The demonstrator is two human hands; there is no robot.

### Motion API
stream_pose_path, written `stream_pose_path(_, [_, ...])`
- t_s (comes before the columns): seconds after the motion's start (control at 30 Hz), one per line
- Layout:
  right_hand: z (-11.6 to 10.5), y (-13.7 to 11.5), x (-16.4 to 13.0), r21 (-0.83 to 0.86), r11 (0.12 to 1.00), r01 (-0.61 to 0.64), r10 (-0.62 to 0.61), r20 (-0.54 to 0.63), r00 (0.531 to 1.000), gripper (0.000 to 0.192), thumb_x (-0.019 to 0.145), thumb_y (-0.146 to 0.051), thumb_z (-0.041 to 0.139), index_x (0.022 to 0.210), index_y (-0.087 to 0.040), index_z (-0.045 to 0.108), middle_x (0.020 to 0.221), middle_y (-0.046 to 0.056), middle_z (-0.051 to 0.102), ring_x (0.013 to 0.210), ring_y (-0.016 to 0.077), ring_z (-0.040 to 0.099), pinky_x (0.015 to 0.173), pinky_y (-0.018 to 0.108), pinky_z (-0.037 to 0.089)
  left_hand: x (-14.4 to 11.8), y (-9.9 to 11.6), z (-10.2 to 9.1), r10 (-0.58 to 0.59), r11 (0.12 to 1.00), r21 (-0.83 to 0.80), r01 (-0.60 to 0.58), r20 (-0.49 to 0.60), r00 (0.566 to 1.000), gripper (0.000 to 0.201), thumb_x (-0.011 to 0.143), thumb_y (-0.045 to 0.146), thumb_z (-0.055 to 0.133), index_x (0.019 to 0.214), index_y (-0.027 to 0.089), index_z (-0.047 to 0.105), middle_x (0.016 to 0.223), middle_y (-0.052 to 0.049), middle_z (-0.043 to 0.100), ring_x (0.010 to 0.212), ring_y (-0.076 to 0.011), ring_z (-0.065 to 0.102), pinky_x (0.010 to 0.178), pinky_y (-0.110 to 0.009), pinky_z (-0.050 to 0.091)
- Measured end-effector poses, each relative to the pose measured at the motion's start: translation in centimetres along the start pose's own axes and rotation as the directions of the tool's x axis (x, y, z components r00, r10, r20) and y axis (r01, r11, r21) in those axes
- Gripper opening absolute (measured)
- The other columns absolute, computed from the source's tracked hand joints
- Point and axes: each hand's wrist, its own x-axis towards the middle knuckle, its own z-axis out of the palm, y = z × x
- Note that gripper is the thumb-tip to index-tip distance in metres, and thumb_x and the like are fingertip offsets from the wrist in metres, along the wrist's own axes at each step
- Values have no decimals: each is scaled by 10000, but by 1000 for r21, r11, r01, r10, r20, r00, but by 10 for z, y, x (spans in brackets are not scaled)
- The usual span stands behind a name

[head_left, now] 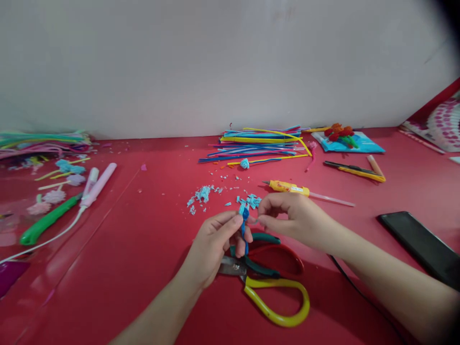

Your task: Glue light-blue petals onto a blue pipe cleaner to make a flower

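L hand point(212, 247) pinches a blue pipe cleaner point(245, 230) near frame centre, w/ R hand point(293, 218) at its 3 o'clock, fingertips gripping the top end. Yellow-handled scissors point(276, 297) lie on the red table point(143, 268) just at 6. Light-blue scraps point(204, 194) at 11; pipe cleaner pile point(258, 143) at 12.

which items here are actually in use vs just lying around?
In use:
- left hand and right hand, both pinching the blue pipe cleaner
- light blue trimmings close by

Lying about:
- yellow-handled scissors
- red-and-green pliers
- yellow glue gun
- pipe cleaner pile
- utility knife
- black phone
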Motion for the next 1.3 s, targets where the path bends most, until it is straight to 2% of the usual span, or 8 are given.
stream_pose_path(0.13, [-4, -4, -4, -16, 997, 75, -76, -55, 996, 53, 783, -183, 512, 738, -189, 537, 678, -35, 556, 600, 83, 493, 566, 185, 397, 1, -2, -1, -11, 998, 68, 11, 5, 1000, 246, 817, 350, 542, 703, 141, 603, 623, -17, 611, 416, -65, 474, 420, -195, 327])
stream_pose_path(0.37, [-3, -6, -5, -90, 993, 77, -79, -17, 997, 87, 807, -196, 500, 764, -185, 574, 659, -33, 559, 575, 80, 473, 505, 180, 348, -1, 0, 1, -6, 949, 316, -12, 57, 998, 276, 841, 330, 502, 658, 147, 596, 620, -8, 590, 458, -73, 475, 466, -192, 340])
stream_pose_path(0.5, [-1, -5, -4, -107, 991, 75, -79, -27, 997, 95, 805, -205, 501, 745, -187, 572, 645, -30, 557, 562, 82, 473, 500, 187, 337, -3, 0, 1, -8, 920, 392, -21, 72, 997, 309, 856, 367, 468, 689, 150, 612, 640, -16, 589, 471, -82, 462, 482, -201, 339])
stream_pose_path(0.6, [0, -5, -4, -150, 984, 92, -99, -43, 994, 91, 794, -195, 505, 717, -188, 553, 634, -31, 550, 549, 82, 462, 499, 193, 328, -3, -2, 0, -25, 913, 407, -6, 69, 997, 322, 855, 393, 461, 704, 154, 616, 642, -19, 592, 465, -87, 458, 477, -206, 335])
stream_pose_path(0.9, [1, -4, -5, -273, 953, 130, -152, -59, 987, 78, 794, -183, 517, 727, -188, 556, 624, -38, 525, 540, 78, 436, 513, 193, 308, -5, 1, 4, 9, 885, 463, -34, 57, 998, 323, 852, 377, 465, 639, 168, 590, 481, 26, 501, 448, -88, 430, 469, -198, 312])
stream_pose_path(1.13, [4, -5, -9, -387, 902, 192, -223, -36, 974, 100, 831, -190, 490, 777, -180, 573, 683, -9, 549, 570, 92, 444, 541, 209, 317, -6, 3, 7, 51, 886, 459, -60, 32, 998, 239, 809, 310, 522, 621, 171, 572, 526, 36, 501, 456, -75, 422, 456, -185, 316])
stream_pose_path(1.3, [4, -10, -13, -384, 892, 238, -292, -88, 952, 88, 848, -199, 494, 801, -181, 566, 689, -9, 553, 581, 90, 462, 546, 210, 337, -7, 1, 6, 99, 873, 479, -89, 4, 995, 223, 809, 303, 529, 638, 170, 582, 572, 31, 516, 454, -65, 418, 450, -181, 323])
